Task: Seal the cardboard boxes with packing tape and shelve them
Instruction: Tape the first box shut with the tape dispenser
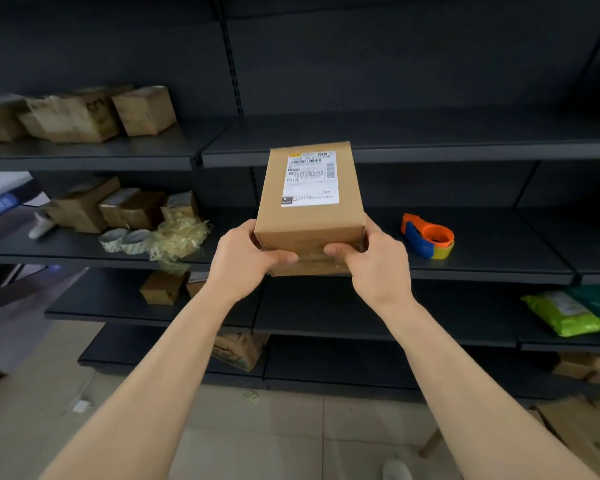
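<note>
Labelled cardboard box (309, 202) held up at centre frame before a bank of dark shelves.
The left hand (243, 261) and right hand (374, 261) clasp its near end, thumbs across the front face, and the box hangs clear of the shelving. A sheen on that end suggests tape is on, so shelving seems the step in hand. The next move likely calls for lifting it onto the upper shelf (430, 133), level with the boxes (80, 114) at upper left. A tape dispenser (428, 239) lies at right.

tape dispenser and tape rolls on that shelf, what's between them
Head view: a wad of crumpled tape beside the tape rolls, then the labelled cardboard box, held up, nearer the tape dispenser.
</note>
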{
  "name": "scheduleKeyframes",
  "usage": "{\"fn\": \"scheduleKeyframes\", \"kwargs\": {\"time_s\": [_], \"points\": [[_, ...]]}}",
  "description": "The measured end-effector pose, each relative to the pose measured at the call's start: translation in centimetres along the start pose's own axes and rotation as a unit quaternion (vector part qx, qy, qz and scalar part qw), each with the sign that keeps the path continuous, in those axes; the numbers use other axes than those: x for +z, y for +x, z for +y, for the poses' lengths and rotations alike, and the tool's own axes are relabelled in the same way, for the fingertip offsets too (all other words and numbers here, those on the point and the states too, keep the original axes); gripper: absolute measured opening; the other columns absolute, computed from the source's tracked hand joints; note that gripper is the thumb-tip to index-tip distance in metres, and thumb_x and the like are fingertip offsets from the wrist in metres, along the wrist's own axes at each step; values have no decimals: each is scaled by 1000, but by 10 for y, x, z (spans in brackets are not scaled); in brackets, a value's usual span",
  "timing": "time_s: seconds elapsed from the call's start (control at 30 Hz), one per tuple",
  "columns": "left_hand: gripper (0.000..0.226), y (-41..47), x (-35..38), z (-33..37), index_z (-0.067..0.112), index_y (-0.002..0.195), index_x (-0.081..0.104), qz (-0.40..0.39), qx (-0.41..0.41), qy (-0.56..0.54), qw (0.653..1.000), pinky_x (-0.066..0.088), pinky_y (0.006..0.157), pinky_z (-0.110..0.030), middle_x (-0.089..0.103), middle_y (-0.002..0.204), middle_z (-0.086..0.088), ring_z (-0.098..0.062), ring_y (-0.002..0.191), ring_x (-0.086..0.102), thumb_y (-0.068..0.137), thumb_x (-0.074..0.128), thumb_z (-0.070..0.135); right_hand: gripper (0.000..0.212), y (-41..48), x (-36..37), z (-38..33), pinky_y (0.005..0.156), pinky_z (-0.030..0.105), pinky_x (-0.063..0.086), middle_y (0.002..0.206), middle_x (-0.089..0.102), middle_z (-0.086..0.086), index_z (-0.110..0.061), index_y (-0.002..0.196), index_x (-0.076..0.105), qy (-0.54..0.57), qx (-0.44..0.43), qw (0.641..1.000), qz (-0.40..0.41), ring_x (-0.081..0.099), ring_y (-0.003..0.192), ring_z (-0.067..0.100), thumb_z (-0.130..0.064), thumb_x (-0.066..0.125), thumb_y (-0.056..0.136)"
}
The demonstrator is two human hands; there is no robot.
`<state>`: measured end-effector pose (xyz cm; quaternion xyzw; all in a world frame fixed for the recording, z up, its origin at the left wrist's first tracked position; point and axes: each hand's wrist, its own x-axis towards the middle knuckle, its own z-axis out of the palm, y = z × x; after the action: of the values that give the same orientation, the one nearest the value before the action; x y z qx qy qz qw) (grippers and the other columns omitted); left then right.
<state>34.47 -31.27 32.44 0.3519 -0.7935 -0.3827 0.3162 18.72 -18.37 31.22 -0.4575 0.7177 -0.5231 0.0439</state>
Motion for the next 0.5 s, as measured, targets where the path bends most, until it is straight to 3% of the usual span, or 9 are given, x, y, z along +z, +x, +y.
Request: {"fn": "scheduleKeyframes", "kwargs": {"time_s": [0.1,0.2,0.33,0.5], "points": [[51,16,-18,17,28,107,64,11,18,11,1000,48,70,-20,69,91,16,-1,85,63,62,87,31,54,19,-2,-21,73,14,45,96,61,-15,-22,134,51,-3,-29,999,14,57,86,6,-32,71,84],[52,42,-35,32,26,108,63,22,24,19,999,49,73,-22,68,93,16,-2,87,62,62,87,30,50,49,-2,-40,78,25,48,94,61,-13,-20,129,55,-9,-41,999,14,59,89,11,-34,71,84],[56,84,-52,42,20,113,64,36,27,2,999,51,83,-30,69,100,9,-10,94,63,62,87,26,47,98,5,-54,80,29,50,97,65,-8,-19,123,58,-10,-49,999,10,61,92,15,-38,71,83],[59,144,-62,37,22,112,48,57,9,2,998,44,71,-21,58,101,12,-6,91,56,66,85,27,46,160,29,-55,79,29,49,101,66,-4,-18,119,59,-20,-39,999,0,61,94,18,-42,70,82]]}}
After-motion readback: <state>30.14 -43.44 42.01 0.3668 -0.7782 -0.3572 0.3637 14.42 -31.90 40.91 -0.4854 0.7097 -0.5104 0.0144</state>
